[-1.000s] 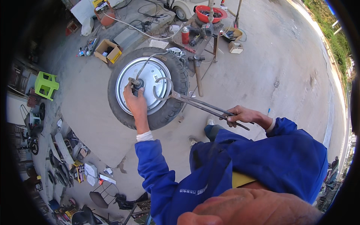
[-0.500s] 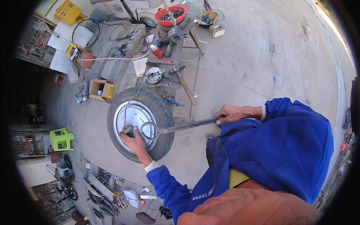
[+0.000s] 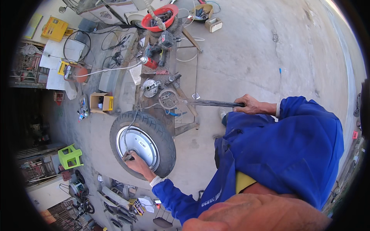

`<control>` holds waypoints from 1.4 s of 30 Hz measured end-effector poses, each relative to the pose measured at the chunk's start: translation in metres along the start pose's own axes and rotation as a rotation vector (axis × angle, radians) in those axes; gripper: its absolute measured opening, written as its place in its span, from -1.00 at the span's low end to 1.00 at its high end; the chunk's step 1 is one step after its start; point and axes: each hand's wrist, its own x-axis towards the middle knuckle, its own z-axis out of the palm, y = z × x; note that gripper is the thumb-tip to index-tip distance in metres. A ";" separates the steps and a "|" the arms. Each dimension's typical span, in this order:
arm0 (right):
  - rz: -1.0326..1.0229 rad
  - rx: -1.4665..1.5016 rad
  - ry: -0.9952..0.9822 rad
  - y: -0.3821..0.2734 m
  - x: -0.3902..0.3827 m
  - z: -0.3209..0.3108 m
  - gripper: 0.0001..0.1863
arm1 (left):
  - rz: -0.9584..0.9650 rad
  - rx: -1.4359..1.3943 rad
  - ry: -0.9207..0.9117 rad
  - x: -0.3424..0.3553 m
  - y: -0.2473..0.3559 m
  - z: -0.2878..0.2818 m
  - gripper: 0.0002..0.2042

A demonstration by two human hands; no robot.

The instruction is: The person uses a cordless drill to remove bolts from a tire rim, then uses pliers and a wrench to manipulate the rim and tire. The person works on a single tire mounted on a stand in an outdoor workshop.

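A motor wheel stands tilted beside the low bench, with a black treaded tyre (image 3: 165, 140) around a silver hub (image 3: 143, 143). My left hand (image 3: 138, 164) is closed around the axle end at the hub's middle, its fingertips partly hidden. A grey cable (image 3: 126, 134) runs up from there across the hub. My right hand (image 3: 248, 104) grips the handle ends of long-handled tongs (image 3: 212, 103) with round, ring-like jaws. Those jaws are over the bench, apart from the wheel, above a hammer (image 3: 175, 78) and near a round metal brake plate (image 3: 149, 88).
On the bench (image 3: 185, 128) lie a red spray can (image 3: 149, 62), a cordless power tool (image 3: 165, 40) and a red-handled tool (image 3: 160, 72). A red basin (image 3: 174, 11) of parts sits at its far end. Left are an open carton (image 3: 99, 103) and a green stool (image 3: 70, 157).
My right hand has carried the tongs away from the hub, upward in the view and over the bench. My left hand stays at the axle. The view has shifted slightly.
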 end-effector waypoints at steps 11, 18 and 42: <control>0.311 -0.140 0.157 0.076 -0.019 -0.033 -0.63 | 0.072 0.124 0.019 -0.016 0.018 -0.001 -0.53; 0.339 -0.132 0.158 0.093 -0.018 -0.036 -0.64 | 0.060 0.134 -0.063 -0.011 0.035 -0.005 -0.52; 0.201 -0.318 -0.269 0.116 -0.013 -0.050 -0.65 | 0.000 0.336 0.096 -0.011 0.025 0.006 -0.51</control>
